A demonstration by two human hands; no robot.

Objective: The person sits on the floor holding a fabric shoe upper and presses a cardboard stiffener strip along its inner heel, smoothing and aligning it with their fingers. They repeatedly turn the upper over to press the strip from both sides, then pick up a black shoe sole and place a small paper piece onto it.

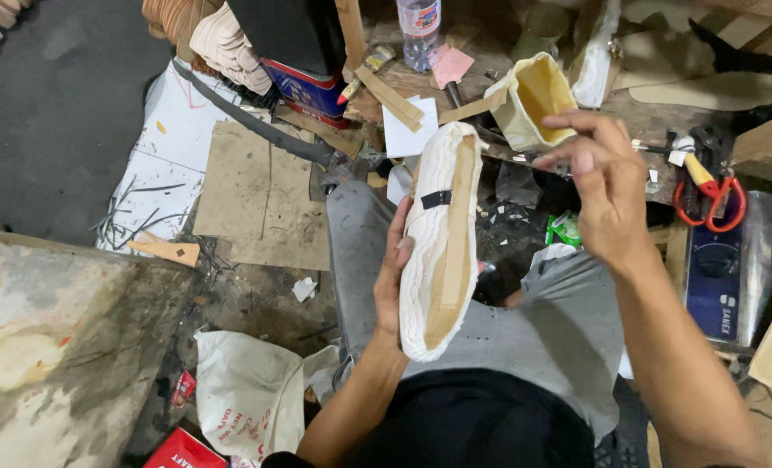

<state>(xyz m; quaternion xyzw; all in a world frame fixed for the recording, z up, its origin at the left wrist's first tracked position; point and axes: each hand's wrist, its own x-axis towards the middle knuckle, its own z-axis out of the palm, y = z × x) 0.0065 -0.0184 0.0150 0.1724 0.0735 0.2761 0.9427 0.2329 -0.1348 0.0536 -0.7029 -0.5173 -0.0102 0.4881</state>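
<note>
While the person sat with grey-trousered knees apart, the left hand [392,282] held a white shoe [439,238] sole-side up over the lap, toe end pointing away toward the cluttered surface [642,113]. Fingers were wrapped along the shoe's left edge, the grip closed on it. A tan insole strip ran down the middle of the shoe, and a short black band crossed it near the far end.

The right hand [607,191] was raised above the right knee, just right of the shoe and not touching it. Fingertips were pinched together near a cream-coloured glue pot [533,100] with yellowish contents. Whether anything small sat in that pinch could not be told, as the hand was slightly blurred.

On the surface to the right lay red-handled scissors [711,198], beside a dark blue box [720,290]. A clear plastic bottle [419,30] stood at the far edge, with a pink paper scrap [452,65] just beside it and a white sheet [406,130] near the shoe's toe.

Left of the legs, flat cardboard [260,195] and white paper covered the floor. A crumpled white bag [247,394] lay near the left elbow.
</note>
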